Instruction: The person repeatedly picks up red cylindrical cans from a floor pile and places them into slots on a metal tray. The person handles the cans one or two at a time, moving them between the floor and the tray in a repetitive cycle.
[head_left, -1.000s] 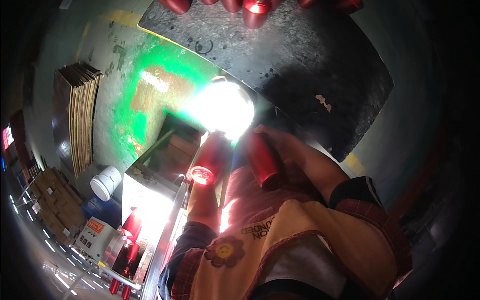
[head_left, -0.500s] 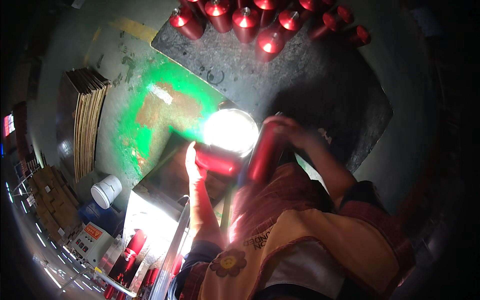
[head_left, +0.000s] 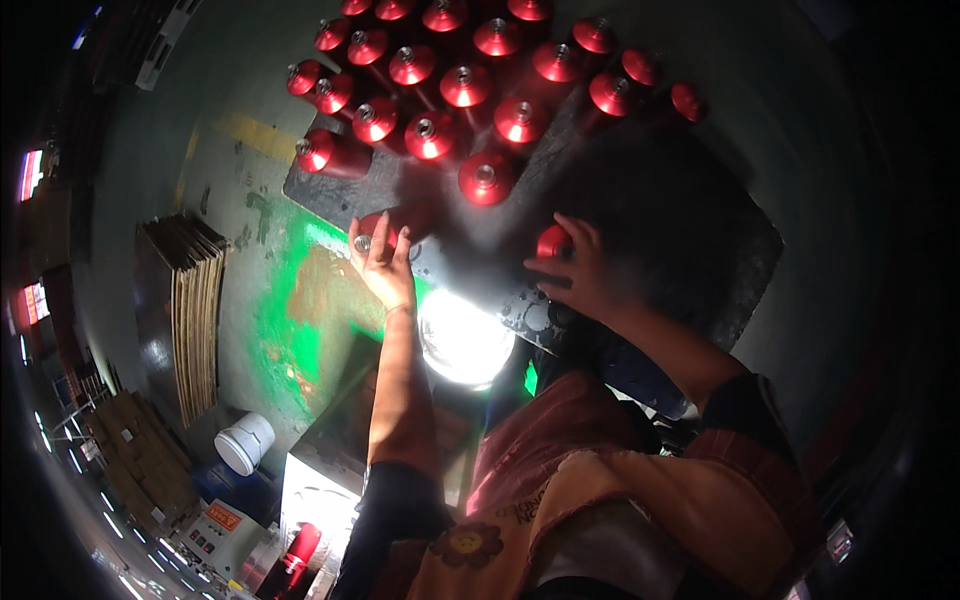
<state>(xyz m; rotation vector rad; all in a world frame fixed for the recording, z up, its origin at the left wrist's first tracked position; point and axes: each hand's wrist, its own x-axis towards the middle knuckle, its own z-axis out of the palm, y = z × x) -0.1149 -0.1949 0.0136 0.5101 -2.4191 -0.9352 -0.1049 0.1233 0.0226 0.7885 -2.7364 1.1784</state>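
My left hand (head_left: 385, 278) grips the shoulder of a red metal bottle (head_left: 377, 224) at the black mat's near left edge. The bottle's silver threaded neck pokes out beside my fingers. Over the mat to the right, my right hand (head_left: 587, 275) has its fingers round the top of another red bottle (head_left: 553, 241), whose lower part is lost in shadow. Beyond both hands, several like bottles stand in loose rows, with the closest one (head_left: 486, 178) between and ahead of my hands. The black mat (head_left: 690, 235) lies under them.
A glaring round lamp (head_left: 467, 338) shines just in front of my body. To the left are stacked brown sheets (head_left: 200, 320), a white bucket (head_left: 244, 444) and a control box (head_left: 215, 533). Another red bottle (head_left: 301, 548) lies near that box, lower left.
Both hands have moved forward from beside the lamp to the mat, carrying a red bottle each. The view has tilted up, bringing more of the standing bottles into sight.
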